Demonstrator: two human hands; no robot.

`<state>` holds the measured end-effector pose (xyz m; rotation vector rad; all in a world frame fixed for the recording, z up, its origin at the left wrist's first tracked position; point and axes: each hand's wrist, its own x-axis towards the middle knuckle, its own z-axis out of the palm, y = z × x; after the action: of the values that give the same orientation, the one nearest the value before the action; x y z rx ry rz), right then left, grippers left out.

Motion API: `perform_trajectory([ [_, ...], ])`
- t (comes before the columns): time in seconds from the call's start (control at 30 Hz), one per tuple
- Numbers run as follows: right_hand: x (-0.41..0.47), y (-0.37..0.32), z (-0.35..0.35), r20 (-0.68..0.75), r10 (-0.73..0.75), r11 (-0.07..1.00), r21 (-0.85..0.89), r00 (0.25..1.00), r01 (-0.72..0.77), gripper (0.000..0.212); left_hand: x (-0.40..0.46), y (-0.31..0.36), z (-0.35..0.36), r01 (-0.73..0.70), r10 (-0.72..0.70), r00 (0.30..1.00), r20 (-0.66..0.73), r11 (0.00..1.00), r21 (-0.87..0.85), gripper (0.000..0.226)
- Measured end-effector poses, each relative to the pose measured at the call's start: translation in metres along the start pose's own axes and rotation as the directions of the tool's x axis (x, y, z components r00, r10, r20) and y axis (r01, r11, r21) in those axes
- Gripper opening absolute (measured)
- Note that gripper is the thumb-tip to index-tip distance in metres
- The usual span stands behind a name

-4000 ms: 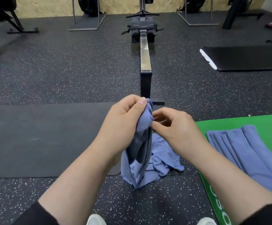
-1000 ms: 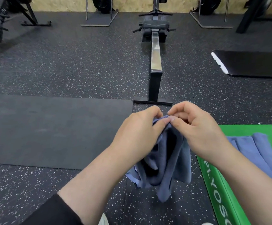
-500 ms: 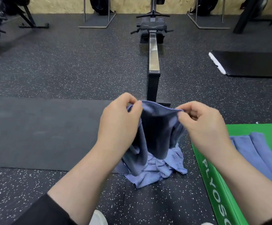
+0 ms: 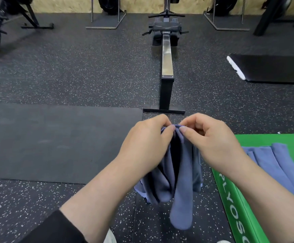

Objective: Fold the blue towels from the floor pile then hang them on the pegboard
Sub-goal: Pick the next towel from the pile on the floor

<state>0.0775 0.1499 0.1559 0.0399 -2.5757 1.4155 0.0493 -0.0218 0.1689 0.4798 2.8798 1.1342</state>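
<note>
Up close, left hand (image 4: 147,139) and right hand (image 4: 211,141) side by side, fingers pinching the top edge of a soft blue cloth towel (image 4: 179,181), hanging above the speckled black rubber floor (image 4: 72,67), folded blue towels (image 4: 274,165) on a green foam box (image 4: 244,216) nearby.

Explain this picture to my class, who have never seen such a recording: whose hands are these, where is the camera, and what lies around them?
There is no machine here. A person wears one camera on the head, looking forward and down at their own bare hands. The left hand and right hand pinch the top edge of a blue towel, which hangs down between them. To the right, folded blue towels lie on a green box. A black mat lies on the speckled gym floor at left. A rowing machine stands ahead.
</note>
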Motion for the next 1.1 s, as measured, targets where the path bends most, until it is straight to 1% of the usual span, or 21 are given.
perform_trajectory([
  [0.1, -0.001, 0.007, 0.000, -0.006, 0.073, 0.995, -0.067, 0.997, -0.073, 0.016, 0.001, -0.001, -0.005, 0.054, -0.064, 0.989, -0.134, 0.995, -0.079, 0.022],
  [0.17, -0.001, 0.009, 0.000, -0.053, 0.113, 0.985, -0.124, 0.992, -0.119, 0.016, 0.002, -0.002, -0.010, 0.092, -0.114, 0.974, -0.197, 0.989, -0.118, 0.027],
  [0.27, -0.002, 0.005, -0.002, -0.140, 0.136, 0.968, -0.193, 0.981, -0.162, 0.016, 0.003, -0.002, -0.014, 0.137, -0.165, 0.964, -0.207, 0.980, -0.143, 0.028],
  [0.37, -0.002, 0.000, -0.004, -0.137, 0.119, 0.973, -0.180, 0.983, -0.143, 0.022, 0.003, -0.003, -0.015, 0.160, -0.185, 0.959, -0.214, 0.979, -0.126, 0.022],
  [0.4, -0.002, -0.001, -0.004, -0.124, 0.104, 0.978, -0.169, 0.987, -0.124, 0.023, 0.004, -0.004, -0.015, 0.160, -0.183, 0.961, -0.206, 0.979, -0.123, 0.017],
  [0.47, -0.003, -0.002, -0.004, -0.109, 0.059, 0.985, -0.158, 0.992, -0.076, 0.023, 0.003, -0.005, -0.014, 0.142, -0.161, 0.976, -0.146, 0.981, -0.129, 0.002],
  [0.57, -0.003, -0.003, -0.003, -0.044, -0.003, 0.989, -0.147, 0.999, -0.003, 0.021, 0.000, 0.000, -0.011, 0.071, -0.071, 0.997, -0.001, 0.993, -0.094, 0.036],
  [0.63, -0.003, -0.003, -0.001, 0.000, -0.039, 0.990, -0.136, 0.999, 0.039, 0.023, -0.003, 0.005, -0.009, -0.016, 0.019, 0.997, 0.081, 0.999, -0.032, 0.048],
  [0.67, -0.003, -0.003, 0.000, 0.008, -0.060, 0.990, -0.128, 0.998, 0.060, 0.025, -0.003, 0.005, -0.007, -0.053, 0.054, 0.993, 0.107, 0.998, -0.016, 0.048],
  [0.7, -0.002, -0.003, 0.000, 0.007, -0.076, 0.990, -0.116, 0.997, 0.077, 0.026, -0.003, 0.005, -0.006, -0.075, 0.074, 0.989, 0.131, 0.997, 0.001, 0.043],
  [0.77, -0.002, -0.003, 0.001, -0.010, -0.087, 0.992, -0.096, 0.996, 0.085, 0.020, -0.002, 0.003, -0.003, -0.091, 0.086, 0.987, 0.138, 0.995, 0.028, 0.025],
  [0.8, -0.002, -0.003, 0.001, -0.018, -0.087, 0.991, -0.100, 0.996, 0.084, 0.017, -0.001, 0.001, -0.002, -0.091, 0.085, 0.988, 0.126, 0.995, 0.040, 0.017],
  [0.83, -0.002, -0.002, 0.000, -0.023, -0.086, 0.990, -0.111, 0.996, 0.083, 0.015, 0.000, 0.000, -0.001, -0.083, 0.077, 0.991, 0.109, 0.995, 0.049, 0.013],
  [0.93, 0.000, 0.003, 0.000, -0.005, -0.054, 0.991, -0.121, 0.999, 0.053, 0.015, 0.001, -0.002, 0.000, -0.055, 0.054, 0.998, 0.029, 0.998, 0.016, 0.017],
  [1.03, 0.000, 0.009, -0.001, 0.041, -0.010, 0.994, -0.110, 0.999, 0.014, 0.017, 0.004, -0.005, -0.005, 0.027, -0.028, 0.995, -0.090, 1.000, -0.014, 0.019],
  [1.1, 0.000, 0.012, -0.002, 0.042, 0.003, 0.992, -0.125, 0.999, 0.003, 0.016, 0.006, -0.007, -0.010, 0.089, -0.096, 0.981, -0.168, 0.995, -0.048, 0.021],
])
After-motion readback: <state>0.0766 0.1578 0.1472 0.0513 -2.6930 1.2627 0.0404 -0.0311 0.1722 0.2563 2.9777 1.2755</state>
